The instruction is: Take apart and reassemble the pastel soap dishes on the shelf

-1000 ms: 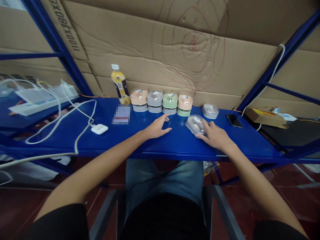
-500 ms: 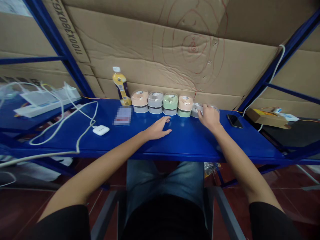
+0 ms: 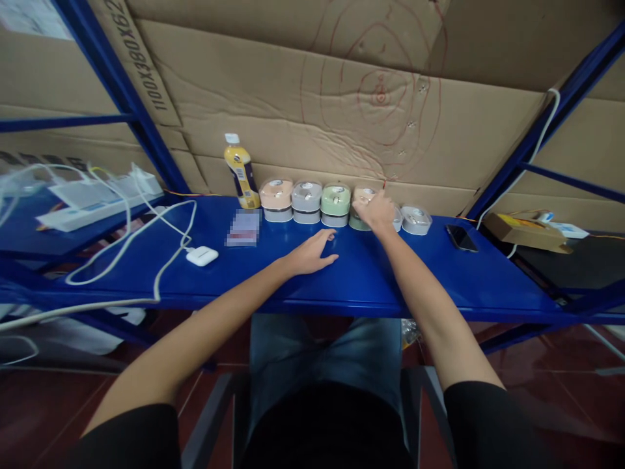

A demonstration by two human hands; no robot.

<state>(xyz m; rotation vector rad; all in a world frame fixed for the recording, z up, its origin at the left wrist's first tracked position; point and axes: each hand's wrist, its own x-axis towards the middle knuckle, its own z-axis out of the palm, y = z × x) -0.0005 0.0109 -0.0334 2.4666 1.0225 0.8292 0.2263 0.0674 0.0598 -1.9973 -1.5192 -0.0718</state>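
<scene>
A row of small rounded boxes with clear lids stands along the back of the blue table [image 3: 361, 273]. Stacked in pairs from the left are a peach box [image 3: 276, 194], a grey box [image 3: 306, 197] and a green box [image 3: 335, 199] on top of others. My right hand [image 3: 377, 210] is closed on the peach box [image 3: 362, 194] of the fourth stack, above a greenish box [image 3: 359, 223]. It partly hides a low box behind the wrist. Single and low, a grey box [image 3: 416, 221] ends the row. My left hand [image 3: 312, 253] rests open on the table, holding nothing.
Left of the row stand a yellow bottle [image 3: 241, 174] and a blurred-out flat packet [image 3: 244, 227]. A white earphone case [image 3: 202, 256] on a cable lies further left, near a power strip [image 3: 92, 208]. On the right lies a phone [image 3: 461, 238]. Cardboard [image 3: 244, 85] walls the back.
My right hand has moved left from the low grey boxes at the row's right end to the peach box of the fourth stack. My left hand has stayed in place.
</scene>
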